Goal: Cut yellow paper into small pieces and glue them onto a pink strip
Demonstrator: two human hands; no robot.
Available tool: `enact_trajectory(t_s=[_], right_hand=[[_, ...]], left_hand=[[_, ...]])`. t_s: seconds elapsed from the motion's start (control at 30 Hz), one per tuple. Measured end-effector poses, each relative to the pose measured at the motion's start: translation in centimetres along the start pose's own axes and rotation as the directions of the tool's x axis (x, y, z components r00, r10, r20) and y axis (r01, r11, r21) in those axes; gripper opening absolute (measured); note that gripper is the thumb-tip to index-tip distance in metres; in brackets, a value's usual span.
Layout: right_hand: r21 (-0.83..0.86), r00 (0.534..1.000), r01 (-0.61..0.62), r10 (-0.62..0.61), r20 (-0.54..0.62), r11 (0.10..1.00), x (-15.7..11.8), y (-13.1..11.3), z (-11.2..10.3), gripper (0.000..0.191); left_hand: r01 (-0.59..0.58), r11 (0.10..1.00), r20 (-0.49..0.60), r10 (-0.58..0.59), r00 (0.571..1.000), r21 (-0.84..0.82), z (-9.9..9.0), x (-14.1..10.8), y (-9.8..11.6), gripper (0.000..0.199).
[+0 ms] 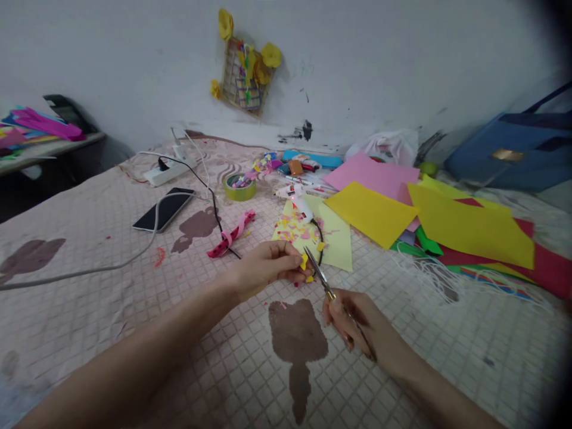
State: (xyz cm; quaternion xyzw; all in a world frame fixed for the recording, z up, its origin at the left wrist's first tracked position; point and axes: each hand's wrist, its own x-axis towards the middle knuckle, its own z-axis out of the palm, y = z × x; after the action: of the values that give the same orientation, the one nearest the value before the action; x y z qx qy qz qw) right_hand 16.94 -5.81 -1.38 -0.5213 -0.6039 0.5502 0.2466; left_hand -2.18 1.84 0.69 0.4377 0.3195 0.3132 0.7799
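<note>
Pinched in the fingers of my left hand point(274, 264) is a small yellow paper piece point(304, 261). My right hand point(351, 316) grips a pair of scissors point(325, 283), whose blade tips point up and away, close beside the yellow piece. Just beyond both hands lies a pale yellow sheet point(337, 235) strewn with pink and yellow paper bits point(290, 229). A white glue gun point(301, 205) rests on that sheet, its black cord curving down behind the scissors.
A phone point(164, 210), a power strip point(167, 171) and a roll of tape point(240, 187) sit at the left. Pink ribbon point(232, 234) lies nearer. Yellow paper point(375, 211) and tangled white string point(429, 274) spread across the right, with a blue bag point(504, 152) behind.
</note>
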Motion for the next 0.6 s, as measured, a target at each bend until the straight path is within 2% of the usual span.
enact_trajectory(t_s=[0.23,0.37,0.6], right_hand=[[0.013,0.998,-0.015,0.016,-0.067,1.0,0.2,-0.2,0.4,0.044],[-0.012,0.997,-0.03,0.029,-0.071,0.999,0.0,-0.3,0.4,0.046],[-0.031,0.997,-0.017,0.015,-0.071,0.999,0.1,-0.1,0.3,0.049]], left_hand=[[-0.089,0.995,-0.125,0.083,0.989,-0.045,1.1,-0.1,-1.1,0.017],[-0.125,0.992,-0.156,0.119,0.981,-0.03,1.3,-0.2,-1.5,0.017],[-0.123,0.992,-0.189,0.115,0.975,-0.034,1.4,-0.2,-1.6,0.018]])
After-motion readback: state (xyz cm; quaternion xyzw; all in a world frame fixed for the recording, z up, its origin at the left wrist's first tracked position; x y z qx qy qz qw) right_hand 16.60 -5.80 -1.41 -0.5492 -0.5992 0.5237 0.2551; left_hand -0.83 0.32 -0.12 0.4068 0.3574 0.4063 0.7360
